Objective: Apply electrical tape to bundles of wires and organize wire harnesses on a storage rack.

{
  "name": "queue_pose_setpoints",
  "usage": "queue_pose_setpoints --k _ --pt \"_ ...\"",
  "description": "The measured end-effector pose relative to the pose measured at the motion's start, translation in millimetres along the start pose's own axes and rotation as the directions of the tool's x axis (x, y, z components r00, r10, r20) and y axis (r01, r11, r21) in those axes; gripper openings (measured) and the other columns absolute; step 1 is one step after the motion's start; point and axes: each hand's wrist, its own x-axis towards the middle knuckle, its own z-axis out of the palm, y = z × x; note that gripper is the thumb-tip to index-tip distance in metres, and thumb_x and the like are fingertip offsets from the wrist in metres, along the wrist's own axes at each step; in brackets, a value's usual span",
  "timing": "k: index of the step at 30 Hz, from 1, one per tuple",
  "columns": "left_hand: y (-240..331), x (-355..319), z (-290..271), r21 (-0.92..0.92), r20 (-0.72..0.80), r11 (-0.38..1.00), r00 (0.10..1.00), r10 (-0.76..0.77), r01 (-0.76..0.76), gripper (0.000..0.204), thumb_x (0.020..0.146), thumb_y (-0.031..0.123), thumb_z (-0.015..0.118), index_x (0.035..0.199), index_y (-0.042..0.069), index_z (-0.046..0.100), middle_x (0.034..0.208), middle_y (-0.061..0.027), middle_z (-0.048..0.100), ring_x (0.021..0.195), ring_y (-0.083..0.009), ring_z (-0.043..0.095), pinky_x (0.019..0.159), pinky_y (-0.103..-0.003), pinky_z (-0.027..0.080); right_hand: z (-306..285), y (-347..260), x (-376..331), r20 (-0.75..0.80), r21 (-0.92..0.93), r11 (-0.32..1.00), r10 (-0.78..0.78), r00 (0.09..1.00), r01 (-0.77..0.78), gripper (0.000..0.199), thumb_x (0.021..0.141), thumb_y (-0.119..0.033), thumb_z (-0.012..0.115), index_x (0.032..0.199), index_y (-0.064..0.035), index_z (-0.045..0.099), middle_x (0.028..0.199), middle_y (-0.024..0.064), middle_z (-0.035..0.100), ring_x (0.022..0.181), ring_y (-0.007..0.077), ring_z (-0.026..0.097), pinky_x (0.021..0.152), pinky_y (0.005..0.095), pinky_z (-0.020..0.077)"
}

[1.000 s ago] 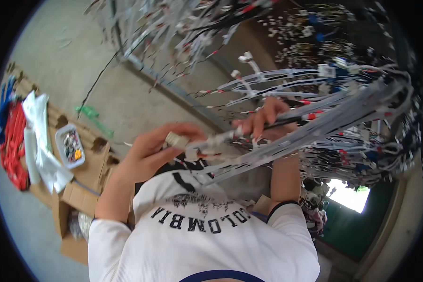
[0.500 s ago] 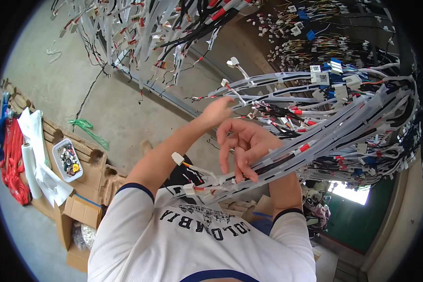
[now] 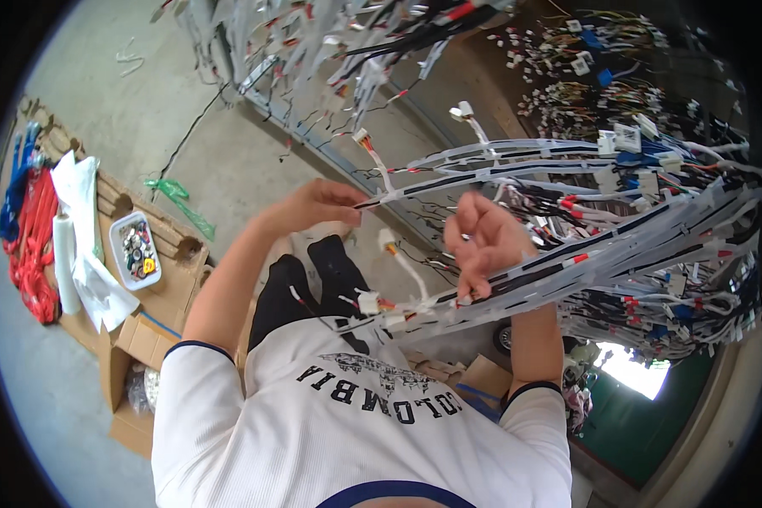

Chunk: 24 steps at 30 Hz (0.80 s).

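Observation:
My left hand (image 3: 326,206) is closed in a pinch on the thin end of a wire harness (image 3: 436,179). This harness has black wires in clear sleeving and runs right toward the hanging mass. A white connector on a short lead sticks up from it near my fingers. Lower down, a thick bundle of sleeved wire harnesses (image 3: 601,245) crosses over my right wrist. My right hand (image 3: 491,237) has its fingers curled, with the lower ones against this bundle. White connectors (image 3: 370,302) dangle at the bundle's near end, before my shirt.
More harnesses (image 3: 313,42) hang from a metal frame at the top. Others with connectors (image 3: 584,93) fill the upper right. On the left, cardboard (image 3: 165,300) bears a white tray (image 3: 113,241) of small parts, white plastic film (image 3: 85,245) and red strips (image 3: 34,245).
My left hand has moved left and slightly down, drawing the harness end along. My right hand has shifted a little to the right. The whole view has also shifted.

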Motion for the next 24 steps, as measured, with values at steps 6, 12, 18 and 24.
queue_pose_setpoints --k 6,12,18,24 --pt "28.6 -64.5 -14.2 -0.166 0.161 0.986 0.987 -0.004 0.032 0.040 0.091 0.003 0.059 0.130 -0.003 0.053 0.103 -0.0087 0.067 0.093 -0.0150 0.064 0.086 -0.027 0.050 17.1 -1.4 10.9 0.024 -0.144 0.968 -0.203 0.979 0.204 0.075 0.091 -0.017 0.061 0.147 -0.0012 0.013 0.099 0.0155 0.049 0.051 0.0131 0.057 0.056 0.0323 0.0605" --pt "32.2 -89.3 -1.3 -0.150 0.176 0.988 0.984 0.009 0.018 0.039 0.091 0.001 0.057 0.130 -0.003 0.053 0.101 -0.0093 0.068 0.088 -0.0128 0.064 0.080 -0.026 0.051 16.7 12.6 14.1 -0.128 -0.220 0.919 -0.360 0.924 0.328 0.046 0.094 -0.035 0.059 0.116 0.0051 0.053 0.082 0.0084 0.055 0.057 0.0141 0.058 0.049 0.0294 0.0581" --pt "35.9 -97.1 2.9 -0.065 0.075 0.997 0.996 0.048 -0.043 0.048 0.089 0.009 0.063 0.133 -0.005 0.047 0.113 -0.0141 0.065 0.100 -0.0191 0.064 0.090 -0.031 0.050 24.6 12.5 13.0 -0.117 -0.337 0.870 -0.417 0.901 0.359 0.039 0.096 -0.028 0.056 0.110 0.0072 0.057 0.081 0.0110 0.058 0.058 0.0186 0.060 0.046 0.0310 0.0567" --pt "59.4 -75.6 34.9 -0.468 -0.359 0.792 0.903 0.234 -0.392 0.053 0.093 0.019 0.060 0.136 -0.005 0.041 0.119 -0.0199 0.062 0.107 -0.0271 0.063 0.096 -0.038 0.048 18.0 17.7 7.7 -0.033 -0.294 0.881 -0.396 0.918 0.370 0.039 0.093 -0.029 0.060 0.110 0.0064 0.057 0.083 0.0106 0.057 0.060 0.0211 0.061 0.046 0.0326 0.0563"
